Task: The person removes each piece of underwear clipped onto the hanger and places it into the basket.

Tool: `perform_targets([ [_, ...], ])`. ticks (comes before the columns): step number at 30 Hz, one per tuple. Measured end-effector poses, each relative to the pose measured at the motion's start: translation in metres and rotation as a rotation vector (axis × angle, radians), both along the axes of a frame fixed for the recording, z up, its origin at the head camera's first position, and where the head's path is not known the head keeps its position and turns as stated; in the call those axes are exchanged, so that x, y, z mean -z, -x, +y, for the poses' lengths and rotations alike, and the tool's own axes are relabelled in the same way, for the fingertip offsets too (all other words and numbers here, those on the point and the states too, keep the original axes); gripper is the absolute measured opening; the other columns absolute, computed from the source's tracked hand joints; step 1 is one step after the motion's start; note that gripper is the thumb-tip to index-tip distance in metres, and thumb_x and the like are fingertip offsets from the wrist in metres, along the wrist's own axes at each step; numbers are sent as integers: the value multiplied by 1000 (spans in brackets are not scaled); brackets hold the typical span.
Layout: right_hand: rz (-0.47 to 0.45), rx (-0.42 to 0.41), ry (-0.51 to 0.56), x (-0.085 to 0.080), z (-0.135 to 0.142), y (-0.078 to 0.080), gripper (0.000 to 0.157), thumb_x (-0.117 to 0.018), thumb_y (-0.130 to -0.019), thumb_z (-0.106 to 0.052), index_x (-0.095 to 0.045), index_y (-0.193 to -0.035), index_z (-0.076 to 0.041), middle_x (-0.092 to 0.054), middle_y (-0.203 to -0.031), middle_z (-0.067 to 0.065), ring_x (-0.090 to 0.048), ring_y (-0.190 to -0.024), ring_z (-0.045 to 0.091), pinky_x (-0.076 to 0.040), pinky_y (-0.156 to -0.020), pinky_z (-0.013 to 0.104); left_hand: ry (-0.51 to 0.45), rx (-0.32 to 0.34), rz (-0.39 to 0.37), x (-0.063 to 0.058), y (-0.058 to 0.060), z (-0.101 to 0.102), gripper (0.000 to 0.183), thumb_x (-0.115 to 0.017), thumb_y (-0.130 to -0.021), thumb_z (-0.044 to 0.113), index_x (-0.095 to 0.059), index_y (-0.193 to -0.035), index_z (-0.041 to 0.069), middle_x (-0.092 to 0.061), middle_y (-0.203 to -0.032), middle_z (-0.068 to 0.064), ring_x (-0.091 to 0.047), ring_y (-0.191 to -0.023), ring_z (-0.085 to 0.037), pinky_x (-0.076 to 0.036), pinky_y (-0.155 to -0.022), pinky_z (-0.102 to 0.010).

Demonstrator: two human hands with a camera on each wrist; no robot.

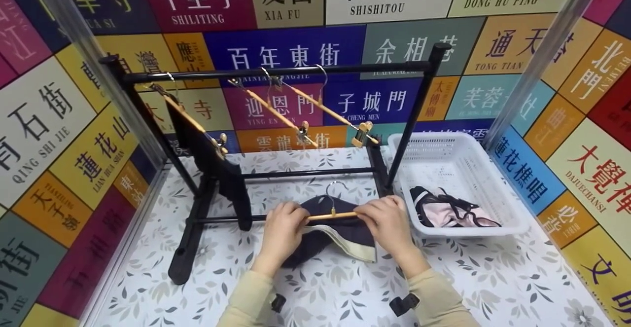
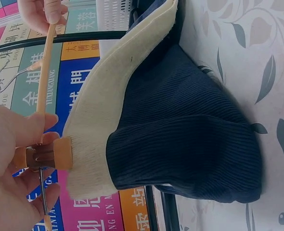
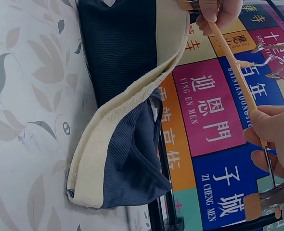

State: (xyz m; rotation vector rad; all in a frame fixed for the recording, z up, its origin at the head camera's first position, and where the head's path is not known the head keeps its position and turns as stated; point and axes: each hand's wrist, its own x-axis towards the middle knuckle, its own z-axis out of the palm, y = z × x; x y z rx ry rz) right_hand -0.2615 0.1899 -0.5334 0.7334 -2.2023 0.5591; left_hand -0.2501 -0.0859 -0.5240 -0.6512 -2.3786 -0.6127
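A wooden clip hanger (image 1: 333, 215) is held level between both hands above the table. My left hand (image 1: 284, 223) grips its left end, fingers around the metal clip (image 2: 41, 155). That clip sits at the cream waistband (image 2: 96, 113) of a navy ribbed garment (image 2: 185, 120), which hangs down toward the table. The garment's kind does not show. My right hand (image 1: 387, 222) pinches the hanger's right part with thumb and fingers. Beside those fingers, the right clip (image 3: 267, 202) is apart from the cloth. The waistband's free end (image 3: 86, 187) droops below it.
Behind the hands stands a black rack (image 1: 276, 74) with several clip hangers; a dark garment (image 1: 217, 169) hangs at its left. A white plastic basket (image 1: 473, 169) to the right contains pink and black clothing (image 1: 453, 211). A leaf-patterned cloth (image 1: 517, 277) covers the table.
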Motion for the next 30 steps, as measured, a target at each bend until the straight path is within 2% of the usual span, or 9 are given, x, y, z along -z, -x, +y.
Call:
perform_targets([
  [7, 17, 5, 13, 3, 2, 0, 10, -78, -82, -18, -75, -91, -20, -70, -84, -6, -60, -77, 22, -38, -86, 49, 12, -23, 3, -6, -1, -6, 20, -79, -81, 14, -71, -99, 11, -65, -101, -5, -59, -95, -29, -45, -79, -47],
  [15, 11, -1, 20, 6, 4, -2, 11, -78, -82, -17, -76, -92, -20, -71, -86, -5, -61, -78, 23, -38, -87, 50, 65, -58, -6, -11, -1, -14, 29, -76, -82, 19, -71, -109, 12, -66, -105, -5, -58, -98, -29, -44, -79, -48],
  [25, 11, 5, 17, 12, 6, -3, 16, -81, -78, -15, -76, -92, -19, -72, -87, -4, -61, -79, 22, -39, -86, 51, 85, -52, -35, -8, -3, -17, 28, -75, -85, 23, -72, -110, 10, -70, -108, -8, -59, -99, -29, -43, -81, -47],
  [30, 3, -2, 17, 14, 6, -3, 15, -81, -79, -15, -76, -92, -20, -71, -87, -5, -61, -80, 22, -38, -87, 51, 102, -59, -37, -6, -4, -17, 22, -76, -85, 22, -72, -104, 11, -70, -102, -7, -59, -95, -29, -43, -79, -46],
])
